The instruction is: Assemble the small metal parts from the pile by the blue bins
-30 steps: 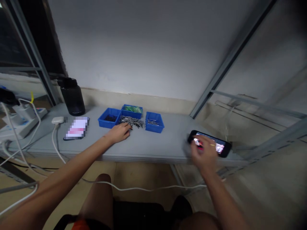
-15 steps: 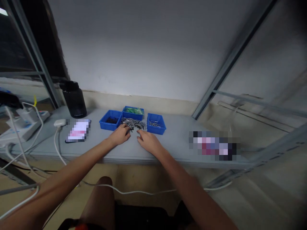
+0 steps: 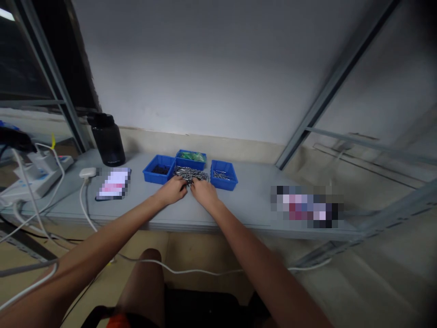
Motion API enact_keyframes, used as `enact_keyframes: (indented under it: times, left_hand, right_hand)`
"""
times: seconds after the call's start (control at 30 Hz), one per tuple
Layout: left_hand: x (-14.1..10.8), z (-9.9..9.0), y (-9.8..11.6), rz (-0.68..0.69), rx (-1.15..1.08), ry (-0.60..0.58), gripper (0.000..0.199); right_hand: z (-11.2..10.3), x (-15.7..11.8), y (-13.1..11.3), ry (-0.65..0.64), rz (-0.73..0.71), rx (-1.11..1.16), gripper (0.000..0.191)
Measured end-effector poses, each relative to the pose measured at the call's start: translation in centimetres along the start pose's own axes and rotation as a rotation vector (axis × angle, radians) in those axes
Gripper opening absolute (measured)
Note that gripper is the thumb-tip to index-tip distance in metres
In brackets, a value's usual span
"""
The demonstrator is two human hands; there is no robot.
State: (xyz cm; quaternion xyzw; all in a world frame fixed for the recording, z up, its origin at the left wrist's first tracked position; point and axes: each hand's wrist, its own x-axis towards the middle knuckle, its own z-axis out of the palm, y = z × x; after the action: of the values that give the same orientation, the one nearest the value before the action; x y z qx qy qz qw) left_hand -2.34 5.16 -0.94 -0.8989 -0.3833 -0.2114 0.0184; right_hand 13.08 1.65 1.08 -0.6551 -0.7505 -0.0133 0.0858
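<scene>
A pile of thin, shiny metal pieces [image 3: 191, 173], like screws or pins, lies on the grey shelf top [image 3: 252, 196]. At its near left edge is my left hand [image 3: 173, 190], its fingers curled and closed at the tips. My right hand [image 3: 204, 191] is at the near right edge, thumb and fingers drawn together close to the left fingertips. What sits between the fingers is too small to make out. Left of the pile, a blue bin [image 3: 150, 176] has dark small parts in it. A right-hand blue bin [image 3: 225, 183] contains more thin metal pieces.
Behind the pile stands a blue bin with green packets [image 3: 191, 157]. A black bottle [image 3: 108, 142], a lit phone [image 3: 114, 183], a white charger [image 3: 88, 172] and a power strip [image 3: 41, 182] are at left. A blurred-out object [image 3: 307, 207] lies at right. A white cable [image 3: 177, 272] hangs below the shelf.
My right hand has moved left and slightly up, closer to my left hand and against the pile. My left hand stays almost in place. The view has shifted slightly.
</scene>
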Motion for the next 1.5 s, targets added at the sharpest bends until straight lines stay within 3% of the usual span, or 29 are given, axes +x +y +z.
enact_keyframes:
  times: [0.2,0.6,0.77,0.93,1.1,1.27,1.5]
  left_hand:
    - [-0.1,-0.3,0.2,-0.013,-0.028,0.022,0.019]
    - [-0.2,-1.1,0.6,-0.069,-0.029,0.083,0.023]
    - [-0.4,-1.2,0.7,-0.029,-0.04,0.102,0.021]
    - [-0.5,-1.3,1.0,0.008,-0.052,0.155,0.02]
    - [-0.5,-1.3,1.1,-0.069,-0.031,0.086,0.018]
    - [-0.6,-1.1,1.2,-0.139,0.041,-0.015,0.015]
    - [-0.5,-1.0,1.1,-0.148,0.044,-0.007,0.014]
  right_hand:
    - [-0.2,0.4,-0.2,-0.032,-0.024,0.031,0.035]
    - [0.6,-0.5,0.1,0.056,0.052,0.087,0.031]
    - [0.6,-0.4,0.1,0.059,0.091,0.117,0.034]
    - [0.7,-0.2,0.5,0.065,0.034,0.205,0.032]
    - [0.7,-0.3,0.8,0.063,-0.033,0.243,0.027]
    - [0.8,0.0,0.9,0.061,-0.006,0.259,0.024]
    - [0.9,0.0,1.1,0.077,-0.002,0.269,0.026]
